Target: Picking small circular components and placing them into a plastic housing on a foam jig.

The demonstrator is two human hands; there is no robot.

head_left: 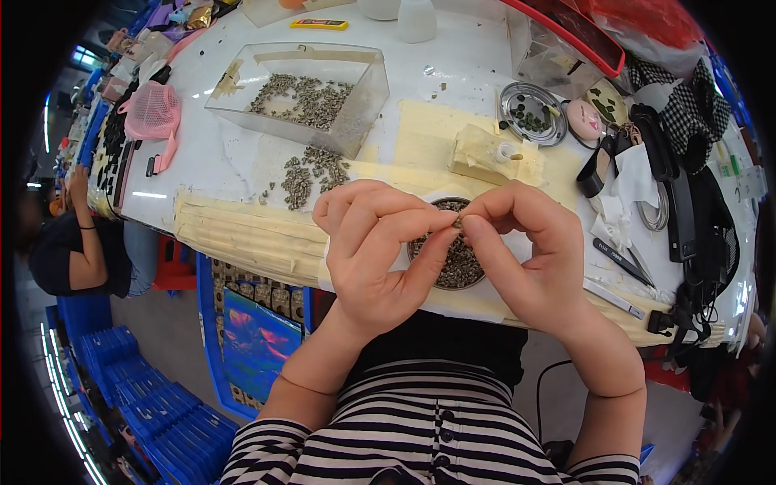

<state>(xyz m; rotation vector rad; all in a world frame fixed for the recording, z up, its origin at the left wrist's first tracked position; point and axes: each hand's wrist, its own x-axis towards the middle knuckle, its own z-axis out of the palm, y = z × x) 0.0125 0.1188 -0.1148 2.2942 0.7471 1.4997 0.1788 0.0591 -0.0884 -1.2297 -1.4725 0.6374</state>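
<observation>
The left hand point(376, 255) and the right hand point(529, 255) both pinch one small piece point(458, 222) at the frame's centre, best held low above the round tin point(461, 288) to catch drops.

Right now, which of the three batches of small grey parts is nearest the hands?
The batch in the round dish; the loose heap and the one in the clear box lie farther off.

The piece point(458, 224) pinched between the left hand point(373, 255) and right hand point(529, 255) is too small to make out — and those hands cover parts of the round tin point(450, 199). At the top edge a white bottle point(416, 23) is cut off; far left, a co-worker point(73, 259) blurs into the dark rim.
</observation>
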